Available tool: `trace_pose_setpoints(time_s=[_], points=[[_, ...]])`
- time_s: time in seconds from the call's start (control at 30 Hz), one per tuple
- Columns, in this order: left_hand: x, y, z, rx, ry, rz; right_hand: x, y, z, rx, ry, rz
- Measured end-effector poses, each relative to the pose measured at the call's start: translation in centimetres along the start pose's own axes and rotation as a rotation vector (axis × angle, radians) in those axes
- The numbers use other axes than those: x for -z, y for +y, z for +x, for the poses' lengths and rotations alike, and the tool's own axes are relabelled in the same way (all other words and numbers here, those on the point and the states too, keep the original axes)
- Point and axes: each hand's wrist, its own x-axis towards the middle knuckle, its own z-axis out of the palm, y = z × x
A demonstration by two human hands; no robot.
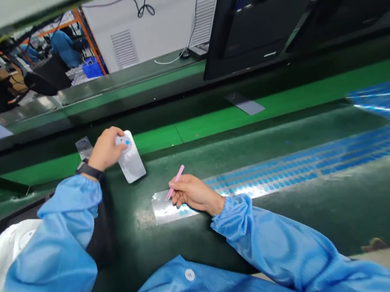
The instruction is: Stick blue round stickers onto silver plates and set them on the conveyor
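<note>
My left hand (pixel 109 147), a dark watch on its wrist, has its fingers closed round the top end of a white phone-shaped piece (pixel 132 161). That piece has rounded corners, and a small blue dot shows on it beside my fingertips. Pink tweezers (pixel 177 179) are pinched in my right hand (pixel 194 193), their tips pointing down and left. Beneath the tips lies the near end of a clear strip of round blue stickers (pixel 165 209). Whether the tips touch the strip or hold a sticker is too small to tell.
The sticker strip runs far right along the dark green bench (pixel 137 249). A grey flat plate (pixel 245 104) and a smaller one (pixel 84 147) lie on the bright green band behind. At left, a black tray (pixel 99 240) holds white pieces. People in blue work beyond the opening.
</note>
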Motion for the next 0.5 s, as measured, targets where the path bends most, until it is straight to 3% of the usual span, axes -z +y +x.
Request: trace_pose_setpoints(time_s=[0.1, 0.2, 0.27, 0.33, 0.43, 0.5], points=[[2.8, -0.8, 4.5, 0.012, 0.037, 0.1, -0.2, 0.0, 0.1, -0.006, -0.007, 0.017], [4.8, -1.9, 4.7, 0.073, 0.109, 0.15, -0.3, -0.1, 0.1, -0.015, -0.006, 0.031], [5.4, -3.0, 2.2, 0.163, 0.144, 0.212, -0.3, -0.2, 0.0, -0.025, -0.015, 0.026], [5.2, -4.2, -1.8, 0.291, 0.117, 0.28, -0.4, -0.3, 0.0, -0.033, -0.024, 0.014], [3.8, -6.4, -8.6, 0.484, -0.124, 0.252, -0.7, -0.4, 0.0, -0.041, -0.017, -0.011], [2.5, -8.0, -11.9, 0.567, -0.21, 0.204, -1.2, -0.7, -0.1, -0.048, -0.003, -0.06]])
